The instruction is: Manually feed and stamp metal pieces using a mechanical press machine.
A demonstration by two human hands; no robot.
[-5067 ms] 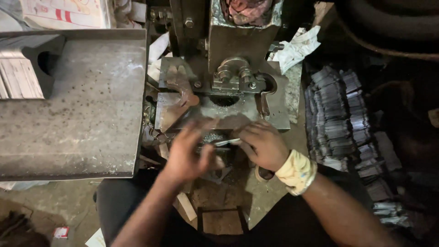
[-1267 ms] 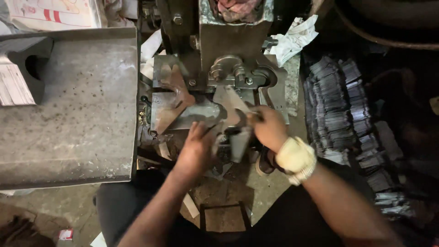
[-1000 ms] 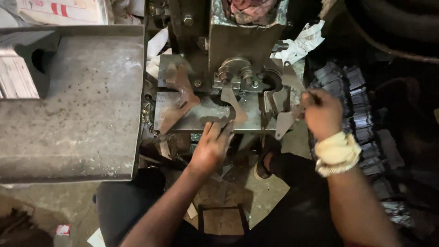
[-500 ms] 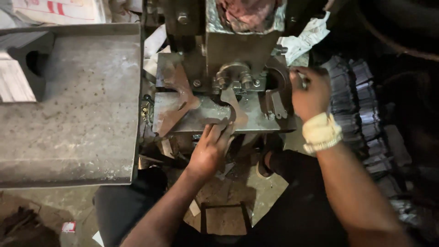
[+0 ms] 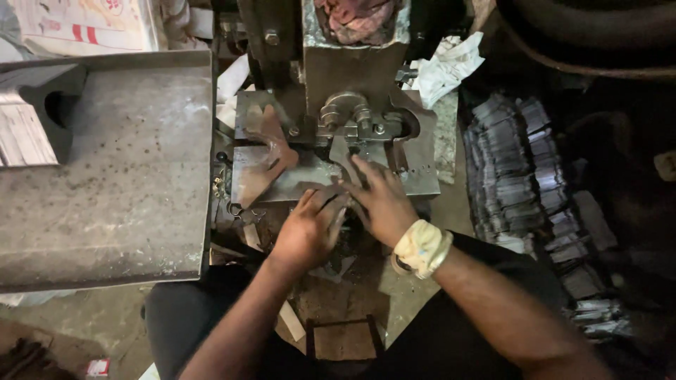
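Note:
My left hand (image 5: 310, 226) rests at the front edge of the press's steel bed (image 5: 296, 179), fingers bent and pointing at the machine. Whether it holds anything is hidden. My right hand (image 5: 380, 200), with a pale cloth wrap (image 5: 422, 246) on its wrist, lies beside it. Its fingers are spread flat on the bed just below the die and clamp (image 5: 348, 119). The two hands touch at the fingertips. A rusty curved guide piece (image 5: 270, 149) lies on the bed to the left of my hands.
A large grey metal table (image 5: 105, 169) fills the left side. Rows of stacked flat metal pieces (image 5: 514, 176) lie to the right of the press. Crumpled white paper (image 5: 447, 63) sits at the machine's upper right. A small wooden frame (image 5: 343, 338) stands between my knees.
My right hand, out at the press's upper right half a second ago, has come back down and left to the bed beside my left hand. The left hand has barely moved.

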